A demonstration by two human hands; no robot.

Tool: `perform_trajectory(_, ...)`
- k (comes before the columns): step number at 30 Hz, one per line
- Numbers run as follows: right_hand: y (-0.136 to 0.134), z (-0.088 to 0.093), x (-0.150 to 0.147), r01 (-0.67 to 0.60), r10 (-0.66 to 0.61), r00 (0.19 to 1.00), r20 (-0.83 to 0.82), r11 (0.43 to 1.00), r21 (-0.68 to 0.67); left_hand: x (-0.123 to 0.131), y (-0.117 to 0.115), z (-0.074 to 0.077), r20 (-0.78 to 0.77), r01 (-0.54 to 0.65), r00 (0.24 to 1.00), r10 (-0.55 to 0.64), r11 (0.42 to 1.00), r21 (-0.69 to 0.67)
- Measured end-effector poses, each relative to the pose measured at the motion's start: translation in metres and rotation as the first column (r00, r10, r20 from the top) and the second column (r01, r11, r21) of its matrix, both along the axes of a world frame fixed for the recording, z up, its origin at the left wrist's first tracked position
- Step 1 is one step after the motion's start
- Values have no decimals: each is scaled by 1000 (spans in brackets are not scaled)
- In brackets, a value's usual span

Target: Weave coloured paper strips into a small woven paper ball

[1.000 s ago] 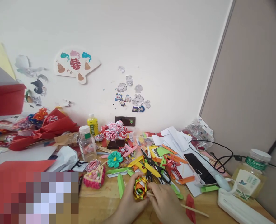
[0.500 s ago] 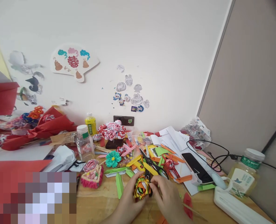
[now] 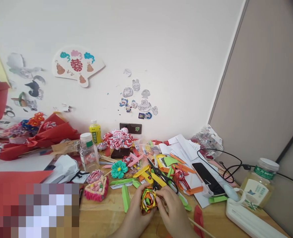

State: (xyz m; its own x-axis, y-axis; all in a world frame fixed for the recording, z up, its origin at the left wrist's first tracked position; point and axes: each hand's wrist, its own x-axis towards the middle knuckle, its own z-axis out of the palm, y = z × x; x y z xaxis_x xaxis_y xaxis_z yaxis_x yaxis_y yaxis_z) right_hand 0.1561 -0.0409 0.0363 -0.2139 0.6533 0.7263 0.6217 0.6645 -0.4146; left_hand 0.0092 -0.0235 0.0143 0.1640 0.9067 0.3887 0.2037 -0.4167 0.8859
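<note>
A round folded-paper flower (image 3: pixel 148 200) in yellow, orange and green rests in my left hand (image 3: pixel 135 215), whose fingers curl round its left side and underside. My right hand (image 3: pixel 172 208) pinches at the flower's right edge, thumb and forefinger together. A thin wooden stick (image 3: pixel 201 228) shows below my right hand; its upper part is hidden. Black-handled scissors (image 3: pixel 164 177) lie just beyond both hands on the heap of paper strips (image 3: pixel 142 172).
The wooden table (image 3: pixel 101 219) also bears a teal flower (image 3: pixel 119 169), a pink heart-shaped box (image 3: pixel 96 191), a clear bottle (image 3: pixel 89 155), a phone (image 3: pixel 209 178) and a large jar (image 3: pixel 259 188) at the right. Red paper lies left.
The flower has turned in my left hand, so more green shows at its centre. My right hand has shifted slightly along its edge. The whole view has moved a little.
</note>
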Motion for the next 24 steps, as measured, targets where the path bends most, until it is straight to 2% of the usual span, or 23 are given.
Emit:
perform_trajectory(7, 1, -6, -1, 75, -76, 996, 45, 997, 26, -2, 1, 0, -30, 18, 999, -18, 1000, 4)
perform_trajectory(14, 2, -4, -3, 123, -126, 990, 58, 990, 63, 0, -2, 4, -53, 25, 998, -25, 1000, -2)
perform_trajectory(24, 1, -2, -1, 78, -97, 988, 121, 985, 156, -2, 0, 5, 5, 22, 1000, -22, 1000, 17)
